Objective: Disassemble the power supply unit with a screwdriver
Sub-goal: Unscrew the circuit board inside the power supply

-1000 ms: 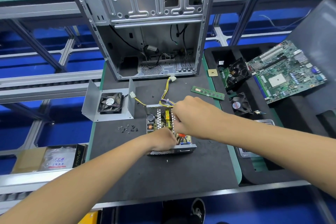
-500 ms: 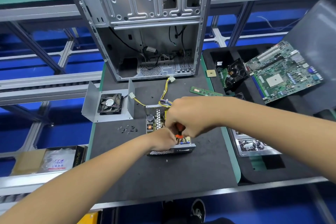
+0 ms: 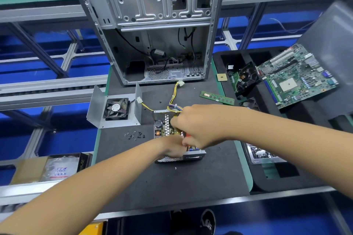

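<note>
**Both hands meet at mid-frame**

The left arm reaches in from the lower left, forearm bare, running diagonally up to the left hand [image 3: 172, 148]. That hand lies knuckles up with its fingers curled under; what they close on is hidden. The right arm enters from the right edge and slopes up and leftward to the right hand [image 3: 196, 126], which sits just above the left and touches it. Its fingers are curled into a fist round a red-orange handle, thumb side turned down toward the left hand.
</note>
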{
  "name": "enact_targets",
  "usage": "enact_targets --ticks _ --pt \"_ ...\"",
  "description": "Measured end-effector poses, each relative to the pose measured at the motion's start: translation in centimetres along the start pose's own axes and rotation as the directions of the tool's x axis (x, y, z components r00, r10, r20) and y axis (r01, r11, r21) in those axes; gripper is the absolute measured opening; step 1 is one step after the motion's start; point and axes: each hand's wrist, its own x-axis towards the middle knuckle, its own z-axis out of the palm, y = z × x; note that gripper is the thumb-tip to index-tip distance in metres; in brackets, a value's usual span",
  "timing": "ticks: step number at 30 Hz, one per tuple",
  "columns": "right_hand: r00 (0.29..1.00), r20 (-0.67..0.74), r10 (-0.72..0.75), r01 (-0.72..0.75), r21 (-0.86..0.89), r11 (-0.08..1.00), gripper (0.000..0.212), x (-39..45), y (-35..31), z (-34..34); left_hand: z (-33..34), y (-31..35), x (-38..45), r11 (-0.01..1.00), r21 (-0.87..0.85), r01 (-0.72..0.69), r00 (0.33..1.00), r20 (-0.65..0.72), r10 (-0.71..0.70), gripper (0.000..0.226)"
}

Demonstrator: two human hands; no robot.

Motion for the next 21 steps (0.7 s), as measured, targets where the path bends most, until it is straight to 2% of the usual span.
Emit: enact_targets --ticks 4,6,9,11,14,17,21 --pt "0.999 0.005 -0.038 0.038 0.018 0.999 0.004 -0.1 0.1 -0.4 0.5 -0.9 -0.2 0.995 -0.103 -0.001 1.0 -0.018 0.0 0.02" --pt "0.996 0.039 -0.074 0.072 0.057 0.996 0.015 -0.1 0.4 -0.5 0.5 -1.0 -0.1 0.988 -0.156 0.0 1.0 -0.03 -0.005 0.018" --pt "0.989 0.088 -0.123 0.115 0.087 0.99 0.031 0.2 0.6 -0.5 0.5 -0.9 0.0 0.984 -0.179 -0.005 1.0 -0.025 0.0 0.032" --pt "0.99 0.055 -0.127 0.123 0.072 0.99 0.034 0.2 0.6 -0.4 0.6 -1.2 0.1 0.983 -0.182 0.023 0.999 -0.039 -0.031 0.02" --pt "0.999 0.008 -0.031 0.031 0.011 0.999 0.026 0.2 0.5 0.2 0.7 -1.5 0.1 0.982 -0.182 0.055 0.998 -0.028 -0.061 0.01" --pt "0.998 -0.008 0.07 -0.07 0.007 0.998 0.032 0.4 0.2 0.4 0.7 -1.5 0.0 0.975 -0.211 0.068 0.997 -0.025 -0.075 0.016" --pt "0.998 -0.052 0.022 -0.02 0.043 0.999 0.014 0.4 0.3 0.4 1.0 -1.5 0.5 0.975 -0.216 0.047 0.999 -0.017 -0.052 0.018"
